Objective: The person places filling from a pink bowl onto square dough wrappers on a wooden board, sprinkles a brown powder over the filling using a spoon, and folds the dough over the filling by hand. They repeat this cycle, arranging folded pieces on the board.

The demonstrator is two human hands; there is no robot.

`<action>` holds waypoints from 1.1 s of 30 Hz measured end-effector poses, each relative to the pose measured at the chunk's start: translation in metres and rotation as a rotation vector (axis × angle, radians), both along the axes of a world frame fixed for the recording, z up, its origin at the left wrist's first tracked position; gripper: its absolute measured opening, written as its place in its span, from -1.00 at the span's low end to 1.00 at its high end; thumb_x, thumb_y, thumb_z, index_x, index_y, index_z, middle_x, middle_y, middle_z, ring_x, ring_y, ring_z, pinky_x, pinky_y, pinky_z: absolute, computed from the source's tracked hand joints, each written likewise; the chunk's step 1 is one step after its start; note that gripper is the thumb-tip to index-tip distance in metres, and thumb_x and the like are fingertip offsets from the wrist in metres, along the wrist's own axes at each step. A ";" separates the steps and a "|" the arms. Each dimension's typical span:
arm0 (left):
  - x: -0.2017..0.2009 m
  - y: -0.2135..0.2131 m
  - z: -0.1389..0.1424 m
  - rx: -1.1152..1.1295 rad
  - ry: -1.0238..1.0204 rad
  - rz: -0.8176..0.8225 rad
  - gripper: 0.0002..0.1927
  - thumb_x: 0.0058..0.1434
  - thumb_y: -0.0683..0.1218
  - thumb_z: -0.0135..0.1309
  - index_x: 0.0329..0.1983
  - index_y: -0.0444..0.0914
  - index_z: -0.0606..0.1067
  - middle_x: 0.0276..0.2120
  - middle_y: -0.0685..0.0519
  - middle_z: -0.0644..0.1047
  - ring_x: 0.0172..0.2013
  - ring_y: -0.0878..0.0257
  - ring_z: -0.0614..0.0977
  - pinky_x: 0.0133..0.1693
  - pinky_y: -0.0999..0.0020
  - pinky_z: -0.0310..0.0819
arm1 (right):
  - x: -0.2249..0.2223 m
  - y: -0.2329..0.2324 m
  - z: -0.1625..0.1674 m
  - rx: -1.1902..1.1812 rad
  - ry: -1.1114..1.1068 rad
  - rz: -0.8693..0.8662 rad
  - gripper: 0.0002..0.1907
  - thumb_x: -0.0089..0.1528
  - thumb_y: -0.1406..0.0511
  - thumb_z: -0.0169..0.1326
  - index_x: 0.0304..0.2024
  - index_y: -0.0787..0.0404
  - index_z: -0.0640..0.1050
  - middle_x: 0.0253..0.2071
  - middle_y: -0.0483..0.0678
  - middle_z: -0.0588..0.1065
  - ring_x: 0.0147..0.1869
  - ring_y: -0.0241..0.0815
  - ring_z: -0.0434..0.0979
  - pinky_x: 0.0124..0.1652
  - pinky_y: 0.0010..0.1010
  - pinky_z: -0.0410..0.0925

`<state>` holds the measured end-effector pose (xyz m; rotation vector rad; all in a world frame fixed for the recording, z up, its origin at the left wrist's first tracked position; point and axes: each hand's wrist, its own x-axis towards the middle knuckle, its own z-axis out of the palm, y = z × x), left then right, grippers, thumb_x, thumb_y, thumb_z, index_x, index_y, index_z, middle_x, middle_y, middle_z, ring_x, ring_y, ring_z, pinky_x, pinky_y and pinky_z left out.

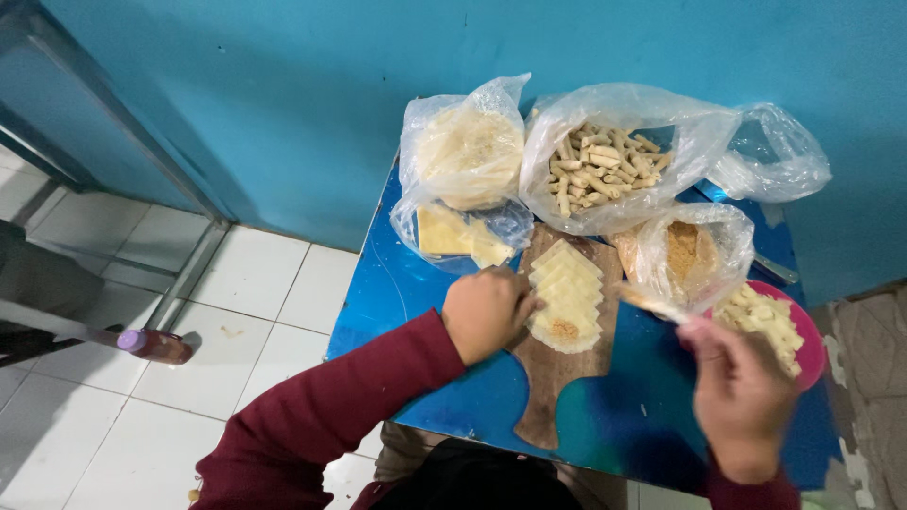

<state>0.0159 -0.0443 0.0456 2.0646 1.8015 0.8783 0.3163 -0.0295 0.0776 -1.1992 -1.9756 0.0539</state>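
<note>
My left hand (484, 312) rests with curled fingers on the left edge of a wooden cutting board (556, 378), touching a row of pale square wrappers (567, 288). The nearest wrapper carries a small heap of brown filling (565, 330). My right hand (742, 387), blurred, grips a spoon (650, 302) whose tip points toward the wrappers. Just beyond that hand stands a pink bowl (810, 345) with several rolled pieces (761, 316).
On the blue table (416, 283) against the blue wall stand plastic bags: round wrappers (470, 151), cut squares (453, 233), rolled sticks (605, 165), brown filling (688, 250), and an empty bag (775, 151). White tiled floor lies left, with a metal frame (179, 283) and purple-capped bottle (156, 345).
</note>
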 end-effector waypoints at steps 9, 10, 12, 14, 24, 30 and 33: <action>0.013 -0.010 -0.010 0.059 0.064 -0.024 -0.62 0.09 0.03 0.28 -0.19 -0.32 0.50 -0.19 -0.13 0.54 -0.17 -0.06 0.61 -0.22 0.10 0.55 | 0.009 0.056 0.001 0.196 -0.342 -0.100 -0.86 0.43 0.37 0.06 0.00 0.14 0.61 -0.21 0.01 0.57 -0.11 0.03 0.52 0.03 -0.22 0.34; 0.015 -0.010 -0.011 0.072 0.064 -0.021 -0.64 0.08 0.02 0.28 -0.20 -0.31 0.50 -0.18 -0.12 0.55 -0.17 -0.05 0.61 -0.22 0.10 0.55 | 0.000 0.058 0.006 0.226 -0.400 -0.108 -0.82 0.37 0.37 0.10 0.00 0.12 0.63 -0.22 0.05 0.55 -0.12 0.09 0.49 0.00 -0.21 0.33; 0.018 -0.010 -0.015 0.093 0.062 -0.008 -0.68 0.07 -0.01 0.26 -0.22 -0.30 0.52 -0.17 -0.09 0.56 -0.17 -0.05 0.61 -0.23 0.09 0.54 | -0.017 0.051 0.016 0.358 -0.408 -0.144 -0.68 0.19 0.33 0.15 0.00 0.26 0.64 -0.21 0.20 0.52 -0.15 0.19 0.48 -0.09 -0.16 0.33; 0.020 -0.011 -0.017 0.132 0.084 -0.007 -0.70 0.08 -0.03 0.23 -0.21 -0.31 0.51 -0.13 -0.10 0.56 -0.18 -0.04 0.62 -0.26 0.11 0.55 | -0.031 0.042 0.026 0.347 -0.374 -0.099 -0.66 0.14 0.31 0.17 -0.05 0.30 0.62 -0.22 0.23 0.51 -0.15 0.23 0.48 -0.12 -0.12 0.33; 0.025 -0.017 -0.007 0.141 -0.062 -0.052 -0.78 0.20 -0.05 0.12 -0.25 -0.30 0.45 -0.23 -0.14 0.55 -0.24 -0.08 0.61 -0.30 0.07 0.53 | -0.058 0.037 -0.007 -0.382 -0.293 0.245 -0.83 0.10 0.25 0.27 -0.39 0.20 0.59 -0.40 0.01 0.57 -0.23 0.06 0.59 -0.26 -0.18 0.40; 0.029 -0.020 -0.005 0.169 -0.234 -0.089 -0.84 0.22 -0.12 0.08 -0.17 -0.23 0.43 -0.29 -0.11 0.56 -0.26 -0.11 0.61 -0.32 0.03 0.50 | -0.052 0.038 -0.023 -0.494 -0.208 0.273 -0.85 0.11 0.27 0.25 -0.38 0.20 0.58 -0.43 0.01 0.59 -0.30 0.00 0.63 -0.29 -0.23 0.42; 0.029 -0.018 -0.003 0.155 -0.328 -0.129 -0.84 0.25 -0.14 0.07 -0.12 -0.24 0.43 -0.29 -0.14 0.56 -0.27 -0.16 0.62 -0.28 0.00 0.49 | -0.054 0.036 -0.025 -0.513 -0.167 0.261 -0.83 0.12 0.26 0.24 -0.34 0.22 0.57 -0.45 0.01 0.58 -0.35 -0.05 0.63 -0.32 -0.27 0.42</action>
